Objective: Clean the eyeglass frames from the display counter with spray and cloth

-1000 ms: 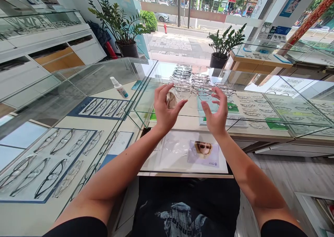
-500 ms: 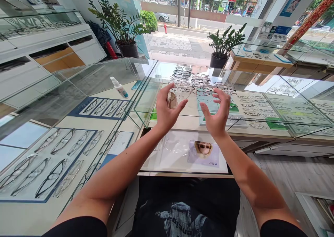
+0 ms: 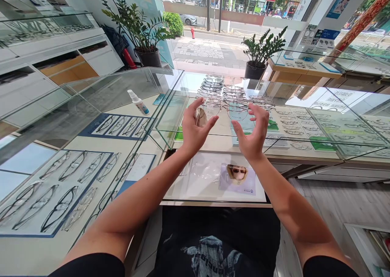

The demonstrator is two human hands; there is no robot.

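A thin-rimmed pair of round eyeglasses [image 3: 238, 111] hangs level between my two hands, above the glass counter. My left hand [image 3: 196, 126] has its fingertips at one side of the frame, with the thumb stretched inward below the lens. At the other side, my right hand [image 3: 253, 130] curls its fingers at the frame edge, its thumb pointing up and inward. The temples are hard to make out against the hands. Just beyond, rows of eyeglasses [image 3: 234, 91] lie on the glass top.
A white spray bottle [image 3: 138, 102] stands on the left counter near trays of glasses [image 3: 56, 191]. Below my hands, a purple card [image 3: 237, 179] lies on a white surface. Potted plants [image 3: 256, 70] stand beyond the counter. More frames fill the right-hand case [image 3: 344, 126].
My right hand and the near eyeglasses have shifted very slightly left. My left hand is almost where it was.
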